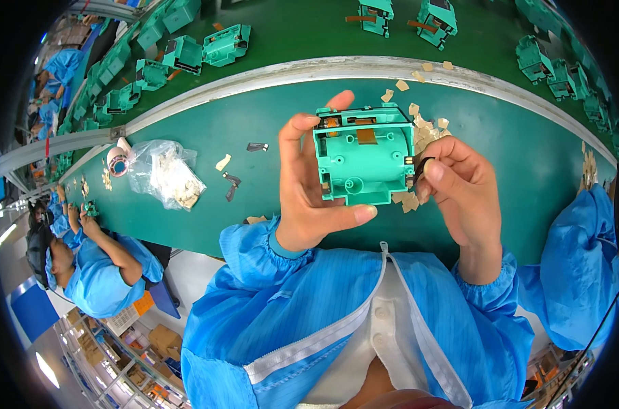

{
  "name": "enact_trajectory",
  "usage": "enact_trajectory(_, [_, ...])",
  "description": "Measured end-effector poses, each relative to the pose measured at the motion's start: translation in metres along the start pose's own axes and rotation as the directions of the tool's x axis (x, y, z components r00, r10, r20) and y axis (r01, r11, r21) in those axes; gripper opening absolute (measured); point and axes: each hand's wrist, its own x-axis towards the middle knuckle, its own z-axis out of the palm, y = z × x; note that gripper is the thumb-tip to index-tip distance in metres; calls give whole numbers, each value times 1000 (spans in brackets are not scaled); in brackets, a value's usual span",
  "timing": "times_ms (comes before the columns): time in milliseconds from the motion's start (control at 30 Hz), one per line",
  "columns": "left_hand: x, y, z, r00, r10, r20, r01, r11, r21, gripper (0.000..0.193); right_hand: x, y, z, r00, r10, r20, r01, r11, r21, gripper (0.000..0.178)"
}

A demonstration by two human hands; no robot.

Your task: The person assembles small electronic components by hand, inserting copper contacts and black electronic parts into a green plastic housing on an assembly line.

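My left hand (302,184) is wrapped round a teal plastic housing (364,160), its thumb along the lower edge and its fingers behind the left side. The housing is tilted so its hollow inside shows, with an orange-brown flat ribbon (367,136) near its top edge. At the housing's lower right side, my right hand (459,180) pinches a small dark piece (424,165) between thumb and forefinger. Most of that piece is hidden by the fingers, so its kind cannot be made out. Several cream paper scraps (426,133) lie on the table behind the housing.
A clear plastic bag (166,174) of pale pieces and a tape roll (118,163) lie left, near two small black parts (232,185). Beyond a metal rail (255,73), more teal housings (226,45) stand on a green belt. Co-workers in blue sit left (105,266) and right (576,266).
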Motion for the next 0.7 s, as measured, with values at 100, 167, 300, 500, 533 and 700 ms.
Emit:
enact_trajectory(100, [2, 1, 2, 994, -94, -49, 84, 981, -174, 93, -2, 1, 4, 998, -58, 13, 58, 998, -20, 15])
enact_trajectory(167, [3, -2, 0, 992, -119, -51, 103, 965, -240, 94, -3, 2, 7, 997, -75, 7, 76, 996, -54, 14])
enact_trajectory(300, [3, -7, 3, 984, -171, -60, 131, 900, -416, 95, -7, 2, 15, 991, -133, 6, 133, 985, -111, 12])
enact_trajectory(500, [3, -13, 6, 969, -243, -42, 181, 817, -547, 90, -11, 1, 24, 980, -198, 5, 197, 971, -134, 10])
enact_trajectory(533, [4, -13, 8, 969, -246, -38, 186, 819, -542, 90, -11, 1, 25, 979, -203, 2, 201, 971, -127, 10])
enact_trajectory(700, [6, -10, 15, 930, -335, -150, 185, 780, -598, 85, -13, 2, 29, 962, -272, -1, 269, 952, -144, 9])
